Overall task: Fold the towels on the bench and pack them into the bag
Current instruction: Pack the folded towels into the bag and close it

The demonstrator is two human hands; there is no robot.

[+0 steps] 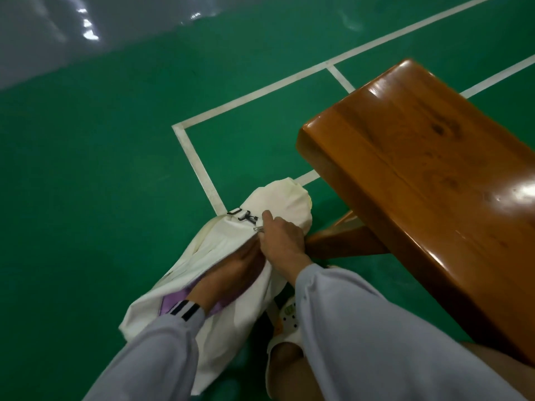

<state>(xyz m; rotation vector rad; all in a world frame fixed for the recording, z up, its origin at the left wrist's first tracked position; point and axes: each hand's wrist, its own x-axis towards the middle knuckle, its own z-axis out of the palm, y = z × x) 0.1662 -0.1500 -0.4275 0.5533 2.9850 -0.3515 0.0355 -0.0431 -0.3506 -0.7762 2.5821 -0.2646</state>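
On the green floor, just beside the end of the wooden tabletop, lies a white cloth bag. It is long and slumped, far end bulging, near end open toward the person. Left hand is pushed into the bag's opening. Wrist and back of hand are visible but the fingers are hidden under fabric, so cannot tell how far it is open or whether it holds anything. Right hand sits on top of the bag, pinching a small metal zipper pull, fingers curled. A purple towel shows inside the bag mouth beside the left wrist, mostly covered. Black clip on the bag just beyond the right hand. Both arms in pale grey sleeves, left cuff striped black and white. White perforated shoe sits against the bag's near right side, below the right forearm. White lines cross the floor past the bag, and a wooden leg stands just right of it
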